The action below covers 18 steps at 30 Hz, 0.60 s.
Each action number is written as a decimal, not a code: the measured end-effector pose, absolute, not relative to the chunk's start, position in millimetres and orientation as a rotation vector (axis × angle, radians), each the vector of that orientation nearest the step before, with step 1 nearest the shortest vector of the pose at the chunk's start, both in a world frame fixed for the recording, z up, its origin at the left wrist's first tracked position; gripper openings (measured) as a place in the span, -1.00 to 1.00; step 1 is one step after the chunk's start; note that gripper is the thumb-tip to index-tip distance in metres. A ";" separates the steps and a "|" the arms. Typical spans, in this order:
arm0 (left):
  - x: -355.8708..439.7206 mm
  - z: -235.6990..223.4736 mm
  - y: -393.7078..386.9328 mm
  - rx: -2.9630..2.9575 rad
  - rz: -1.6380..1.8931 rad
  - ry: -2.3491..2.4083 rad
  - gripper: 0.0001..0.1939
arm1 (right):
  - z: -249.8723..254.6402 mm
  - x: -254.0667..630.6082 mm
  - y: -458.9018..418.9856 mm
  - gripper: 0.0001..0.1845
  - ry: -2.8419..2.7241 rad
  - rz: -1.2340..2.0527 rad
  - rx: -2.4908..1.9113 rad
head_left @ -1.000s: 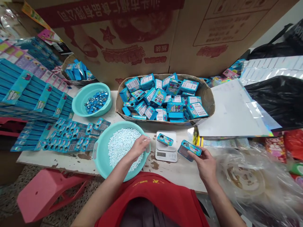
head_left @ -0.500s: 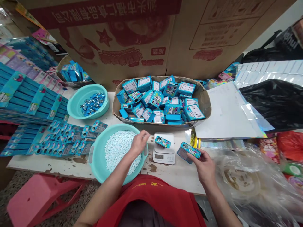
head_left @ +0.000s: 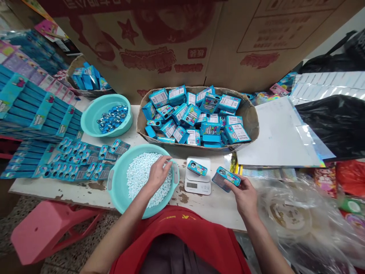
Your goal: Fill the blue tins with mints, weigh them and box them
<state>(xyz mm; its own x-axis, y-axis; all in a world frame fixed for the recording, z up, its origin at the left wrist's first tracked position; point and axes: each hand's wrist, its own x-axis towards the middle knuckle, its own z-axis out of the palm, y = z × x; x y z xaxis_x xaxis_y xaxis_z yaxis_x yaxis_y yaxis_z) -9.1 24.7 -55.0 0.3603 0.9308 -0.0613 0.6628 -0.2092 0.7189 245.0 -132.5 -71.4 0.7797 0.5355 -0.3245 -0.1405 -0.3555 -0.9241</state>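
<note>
My left hand (head_left: 160, 173) hovers over the right side of a turquoise basin (head_left: 114, 198) of small white candies (head_left: 139, 171). Its fingers are curled together; whatever they hold, if anything, is hidden. My right hand (head_left: 245, 194) grips the right end of a blue candy tin (head_left: 226, 178), tilted just above the table, with a round hole showing in its narrow top. Between my hands stands a white digital scale (head_left: 198, 187). On its plate rests another blue tin (head_left: 197, 168) with a round opening; the display is too small to read.
A cut-down carton (head_left: 254, 125) full of blue tins stands behind the scale. At left are a smaller turquoise basin (head_left: 87, 123) of round blue-and-silver pieces and rows of blue tins (head_left: 74, 163). Clear plastic bags (head_left: 299, 220) lie right; a large cardboard box (head_left: 222, 68) rises behind.
My left hand has moved left from beside the scale to over the candies. My right hand keeps its grip on the tin, nearly still. The view has shifted slightly.
</note>
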 end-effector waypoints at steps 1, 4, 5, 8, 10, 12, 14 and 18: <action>3.1 -53.4 25.7 2.030 0.519 1.302 -0.78 | -70.5 245.3 -133.3 -0.41 -0.307 0.719 -1.809; 37.1 -57.1 26.2 2.279 0.387 1.001 -0.69 | -69.2 246.4 -136.2 -0.41 -0.307 0.695 -1.817; 47.2 -60.4 24.9 2.351 0.312 0.902 -0.63 | -69.0 246.7 -136.9 -0.41 -0.302 0.686 -1.820; 69.7 -68.5 17.7 2.451 0.052 0.764 -0.61 | -67.5 246.1 -137.1 -0.38 -0.301 0.706 -1.845; 73.7 -66.7 13.2 2.392 -0.034 0.866 -0.67 | -66.6 244.1 -133.7 -0.35 -0.318 0.733 -1.856; 64.9 -56.9 11.6 2.266 0.066 1.049 -0.63 | -68.1 240.2 -125.8 -0.34 -0.347 0.746 -1.849; 41.6 -40.0 12.8 2.121 0.316 1.240 -0.57 | -74.3 233.4 -113.2 -0.33 -0.395 0.767 -1.858; -43.4 3.1 13.2 1.826 0.739 1.717 -0.59 | -97.0 208.6 -84.5 -0.29 -0.516 0.839 -1.856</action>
